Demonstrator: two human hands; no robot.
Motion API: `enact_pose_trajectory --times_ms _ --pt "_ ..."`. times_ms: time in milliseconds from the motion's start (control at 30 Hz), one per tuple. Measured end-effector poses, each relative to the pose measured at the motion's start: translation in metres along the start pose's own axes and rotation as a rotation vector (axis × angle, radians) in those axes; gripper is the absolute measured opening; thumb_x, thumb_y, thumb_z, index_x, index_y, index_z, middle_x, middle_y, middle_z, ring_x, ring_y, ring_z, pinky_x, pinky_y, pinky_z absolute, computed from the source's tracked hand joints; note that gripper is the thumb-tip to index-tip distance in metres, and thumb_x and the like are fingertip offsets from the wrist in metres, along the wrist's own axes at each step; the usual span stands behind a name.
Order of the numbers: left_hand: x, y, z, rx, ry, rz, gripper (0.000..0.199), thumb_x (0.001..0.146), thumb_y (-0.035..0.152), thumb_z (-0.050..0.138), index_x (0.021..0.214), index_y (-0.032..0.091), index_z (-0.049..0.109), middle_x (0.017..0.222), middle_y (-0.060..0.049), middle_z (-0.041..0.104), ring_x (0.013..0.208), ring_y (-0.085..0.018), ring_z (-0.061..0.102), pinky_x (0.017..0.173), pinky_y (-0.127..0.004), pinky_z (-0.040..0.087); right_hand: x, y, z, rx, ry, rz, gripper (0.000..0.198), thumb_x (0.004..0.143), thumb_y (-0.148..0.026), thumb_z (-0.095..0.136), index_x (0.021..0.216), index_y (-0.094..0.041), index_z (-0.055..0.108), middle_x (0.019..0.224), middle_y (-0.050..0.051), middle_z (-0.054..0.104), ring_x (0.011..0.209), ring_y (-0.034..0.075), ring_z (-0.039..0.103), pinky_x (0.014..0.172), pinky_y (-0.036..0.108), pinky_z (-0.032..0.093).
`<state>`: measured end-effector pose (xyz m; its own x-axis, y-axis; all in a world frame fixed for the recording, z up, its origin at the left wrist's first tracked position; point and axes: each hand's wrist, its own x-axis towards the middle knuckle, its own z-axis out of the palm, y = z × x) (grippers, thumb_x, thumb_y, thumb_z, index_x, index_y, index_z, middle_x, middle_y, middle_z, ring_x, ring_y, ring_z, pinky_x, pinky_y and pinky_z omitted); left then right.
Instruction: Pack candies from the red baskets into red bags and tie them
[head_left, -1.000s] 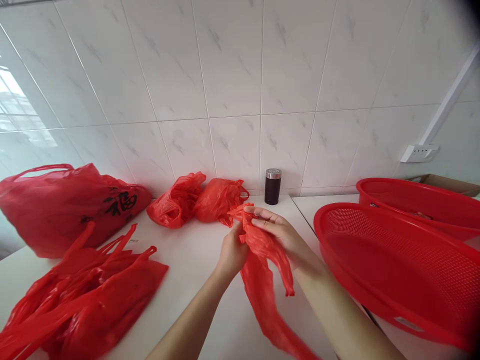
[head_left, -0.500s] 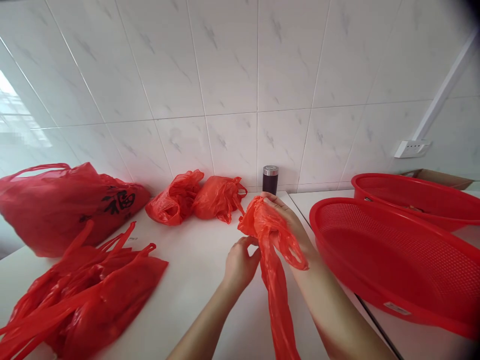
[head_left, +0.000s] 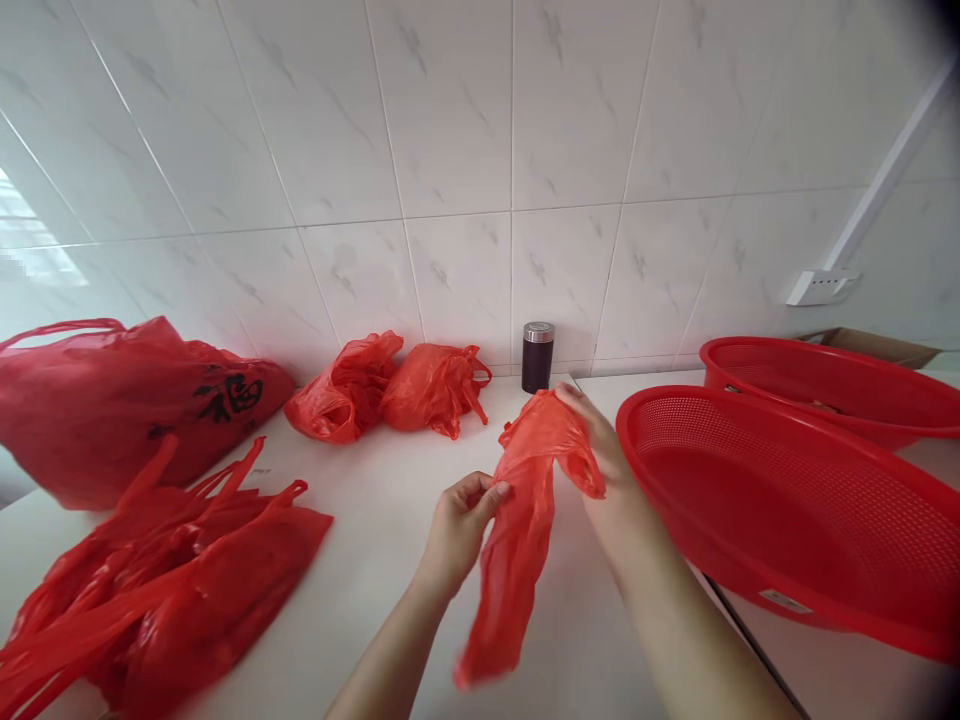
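A thin red plastic bag (head_left: 525, 490) hangs between my two hands over the white table (head_left: 375, 590), its long end dangling toward me. My left hand (head_left: 463, 515) pinches the bag's left edge between thumb and fingers. At the bag's upper end, my right hand (head_left: 589, 425) grips it from behind; the bag covers part of those fingers. A looped handle droops by my right wrist. Left of my hands lies a loose pile of red plastic bags (head_left: 187, 590) with their handles sticking up.
Two crumpled red bags (head_left: 435, 390) lie near the tiled wall, beside a dark thermos (head_left: 537, 358). A large stuffed red bag (head_left: 112, 420) with black lettering stands far left. Two red plastic baskets (head_left: 750, 540) occupy the right, with a cardboard box (head_left: 870, 347) behind.
My left hand has risen from beneath the bag to pinch its left edge. The bag's hanging end has swung left and up. The view has shifted slightly.
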<state>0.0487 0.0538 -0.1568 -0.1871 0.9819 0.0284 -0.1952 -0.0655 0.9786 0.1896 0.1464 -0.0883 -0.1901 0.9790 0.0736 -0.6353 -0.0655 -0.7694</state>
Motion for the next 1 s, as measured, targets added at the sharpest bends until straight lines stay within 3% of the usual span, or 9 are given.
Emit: enact_pose_trajectory --times_ms 133,267,367,433,567,667,733,900,1000 --pt "-0.004 -0.001 -0.018 -0.125 0.108 -0.094 0.034 0.075 0.046 0.072 0.071 0.017 0.054 0.066 0.002 0.061 0.056 -0.01 0.054 0.051 -0.021 0.038 0.002 -0.011 -0.009 -0.008 0.16 -0.039 0.029 0.079 -0.04 0.065 0.099 -0.024 0.052 0.088 0.003 0.065 0.077 0.018 0.066 0.064 0.029 0.057" --pt "-0.009 0.001 -0.013 -0.26 0.143 -0.114 0.031 0.079 0.043 0.069 0.073 0.018 0.053 0.068 0.003 0.062 0.056 -0.009 0.055 0.056 -0.021 0.043 -0.036 0.003 -0.003 -0.573 0.09 -0.298 0.042 0.083 -0.044 0.062 0.12 -0.029 0.049 0.131 0.006 0.051 0.114 0.022 0.055 0.089 0.039 0.052" --pt "-0.015 -0.001 -0.004 -0.391 0.151 -0.15 0.026 0.076 0.036 0.074 0.074 0.018 0.055 0.064 0.003 0.061 0.055 -0.009 0.057 0.062 -0.022 0.046 -0.065 0.026 0.0 -0.931 0.0 -0.44 0.039 0.083 -0.042 0.062 0.118 -0.028 0.05 0.131 0.008 0.047 0.12 0.024 0.049 0.098 0.043 0.046" --pt "-0.019 -0.004 0.0 -0.456 0.141 -0.145 0.024 0.073 0.031 0.077 0.075 0.018 0.057 0.066 0.003 0.064 0.059 -0.011 0.061 0.063 -0.022 0.048 -0.074 0.042 -0.003 -1.028 -0.085 -0.356 0.052 0.079 -0.042 0.065 0.126 -0.028 0.046 0.13 0.009 0.046 0.119 0.026 0.05 0.096 0.043 0.047" --pt "-0.021 -0.01 -0.007 -0.554 0.166 -0.188 0.017 0.077 0.029 0.073 0.078 0.016 0.063 0.079 -0.002 0.07 0.07 -0.014 0.066 0.067 -0.023 0.052 -0.073 0.06 -0.023 -1.1 -0.192 -0.144 0.088 0.074 -0.031 0.067 0.149 -0.035 0.021 0.134 0.01 0.044 0.107 0.026 0.058 0.083 0.04 0.052" --pt "-0.02 -0.011 -0.027 -0.522 0.322 -0.253 0.008 0.085 0.021 0.061 0.081 0.015 0.064 0.081 -0.004 0.07 0.07 -0.014 0.066 0.069 -0.025 0.054 -0.068 0.055 -0.049 -1.086 -0.24 -0.051 0.08 0.079 -0.025 0.057 0.149 -0.037 0.022 0.106 0.005 0.06 0.082 0.02 0.063 0.073 0.035 0.051" --pt "-0.02 -0.012 -0.047 -0.478 0.435 -0.265 0.009 0.085 0.017 0.056 0.079 0.016 0.063 0.074 -0.002 0.068 0.061 -0.012 0.063 0.061 -0.024 0.053 -0.063 0.045 -0.065 -1.005 -0.171 -0.017 0.076 0.079 -0.023 0.055 0.148 -0.036 0.025 0.086 0.0 0.062 0.07 0.017 0.061 0.067 0.032 0.049" --pt "-0.02 -0.022 -0.093 -0.331 0.587 -0.25 0.002 0.08 0.016 0.058 0.078 0.018 0.057 0.065 0.002 0.058 0.05 -0.01 0.052 0.047 -0.02 0.042 -0.051 0.027 -0.077 -0.318 0.068 0.071 0.061 0.067 -0.022 0.067 0.124 -0.025 0.046 0.082 -0.001 0.063 0.074 0.016 0.06 0.065 0.027 0.047" --pt "-0.025 -0.026 -0.097 -0.203 0.625 -0.185 0.018 0.076 0.015 0.06 0.094 0.02 0.058 0.085 0.0 0.062 0.064 -0.012 0.057 0.058 -0.023 0.045 -0.047 0.027 -0.062 -0.134 0.123 0.137 0.045 0.063 -0.026 0.071 0.105 -0.022 0.054 0.078 -0.001 0.062 0.072 0.014 0.058 0.061 0.024 0.045"
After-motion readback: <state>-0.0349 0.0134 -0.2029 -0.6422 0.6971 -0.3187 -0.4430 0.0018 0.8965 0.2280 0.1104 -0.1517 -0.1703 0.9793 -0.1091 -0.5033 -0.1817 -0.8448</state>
